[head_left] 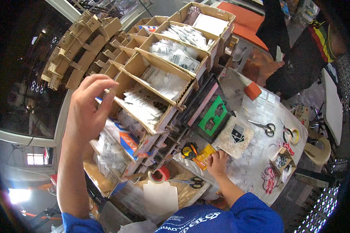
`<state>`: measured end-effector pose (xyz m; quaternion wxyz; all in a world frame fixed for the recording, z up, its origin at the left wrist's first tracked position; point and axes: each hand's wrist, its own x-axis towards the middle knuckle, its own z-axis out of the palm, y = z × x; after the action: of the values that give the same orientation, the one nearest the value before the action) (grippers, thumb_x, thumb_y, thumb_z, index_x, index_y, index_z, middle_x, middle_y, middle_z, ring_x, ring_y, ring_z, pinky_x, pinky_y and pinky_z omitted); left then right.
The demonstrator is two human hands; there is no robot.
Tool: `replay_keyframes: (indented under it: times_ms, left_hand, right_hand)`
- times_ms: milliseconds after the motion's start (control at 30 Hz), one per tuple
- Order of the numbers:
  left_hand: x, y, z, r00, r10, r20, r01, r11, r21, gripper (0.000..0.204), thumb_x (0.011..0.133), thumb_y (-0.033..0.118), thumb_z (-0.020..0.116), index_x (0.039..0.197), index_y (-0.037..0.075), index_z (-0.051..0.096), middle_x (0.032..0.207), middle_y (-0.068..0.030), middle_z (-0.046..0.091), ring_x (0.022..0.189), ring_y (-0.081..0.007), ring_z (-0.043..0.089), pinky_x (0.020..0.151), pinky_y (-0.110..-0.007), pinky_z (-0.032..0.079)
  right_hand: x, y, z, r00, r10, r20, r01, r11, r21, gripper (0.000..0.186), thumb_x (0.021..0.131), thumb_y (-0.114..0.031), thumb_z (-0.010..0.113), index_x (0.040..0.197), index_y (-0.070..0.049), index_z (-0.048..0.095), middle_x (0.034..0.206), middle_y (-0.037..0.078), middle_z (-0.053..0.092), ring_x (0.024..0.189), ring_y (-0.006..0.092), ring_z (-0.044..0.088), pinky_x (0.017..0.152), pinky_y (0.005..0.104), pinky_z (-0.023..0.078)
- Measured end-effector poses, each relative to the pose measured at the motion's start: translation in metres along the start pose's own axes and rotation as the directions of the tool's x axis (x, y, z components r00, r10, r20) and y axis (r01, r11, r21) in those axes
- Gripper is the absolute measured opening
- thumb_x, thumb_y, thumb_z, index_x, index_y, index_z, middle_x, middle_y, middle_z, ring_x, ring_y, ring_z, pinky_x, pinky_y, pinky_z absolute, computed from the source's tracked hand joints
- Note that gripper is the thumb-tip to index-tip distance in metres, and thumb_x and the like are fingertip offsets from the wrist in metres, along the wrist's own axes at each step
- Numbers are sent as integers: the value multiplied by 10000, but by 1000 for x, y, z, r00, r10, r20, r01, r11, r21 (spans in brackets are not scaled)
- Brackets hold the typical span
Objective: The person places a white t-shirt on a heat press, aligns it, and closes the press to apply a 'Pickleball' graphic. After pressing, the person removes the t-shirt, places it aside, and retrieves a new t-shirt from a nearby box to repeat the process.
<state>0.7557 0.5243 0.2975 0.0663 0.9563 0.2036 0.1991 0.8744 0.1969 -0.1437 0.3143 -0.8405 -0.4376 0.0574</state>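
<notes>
- The yellow piece lies flat on the counter, under the right hand, just beside a black and orange tape measure.
- It should be light, to judge by how thin and small it looks; one hand ought to lift it easily.
- It is probably a plastic packet or slim case, fairly stiff along its length but with some give (its material is hard to make out at this size).
- A smooth face would make it slippery, so a hold across both long edges near the middle seems safer than a pinch at one corner.
- Fragility looks low, though pressing hard could crease or dent it.
- In looks it is bright yellow and oblong, set at a slant, with darker marks on its face.
- The right hand's fingers curl over its right side; whether they grip it or only rest there, I cannot tell.
- The left hand is raised near the cardboard bins, its fingers bent and thumb drawn in; a small pale tip shows by them, but I cannot tell whether it is held.
</notes>
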Motion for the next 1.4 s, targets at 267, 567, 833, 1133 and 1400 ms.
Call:
replay_keyframes:
  times_ms: [267,567,833,1133,1400]
  left_hand:
    - [70,-22,25,976,66,209,-55,997,-57,123,856,2,670,970,-25,709,964,-171,714,892,-310,704,782,-366,551]
    - [105,4,61,756,338,561,-112,910,-398,406,642,-81,614,1001,50,751,837,-147,681,833,-382,662,774,-436,535]
    - [121,37,55,576,62,815,-261,959,111,213,737,25,654,924,50,751,790,-178,686,853,-369,692,786,-450,546]
    - [124,40,49,589,113,800,-337,934,116,155,786,45,648,900,64,753,802,-153,705,845,-320,718,782,-431,558]
    - [117,42,61,477,-24,878,-436,861,260,176,798,37,631,914,75,757,863,-132,699,920,-316,690,833,-416,548]
  right_hand:
    - [3,-4,0,998,41,53,-40,999,-31,207,840,-209,689,941,-56,593,1082,191,542,1041,430,517,892,569,423]
    - [3,-5,1,993,74,96,-65,994,-93,215,868,-256,657,940,-61,601,1028,192,552,956,436,535,840,578,426]
    - [3,-6,0,979,114,168,-97,989,-108,213,876,-225,627,955,-37,565,1113,219,533,1018,442,500,897,574,389]
    - [3,-5,1,984,92,154,-74,990,-118,200,865,-221,632,954,-56,561,1092,206,548,1017,434,511,887,575,393]
    - [4,-4,1,979,108,170,-88,989,-117,212,846,-224,637,956,-62,557,1077,200,547,1003,432,507,867,570,388]
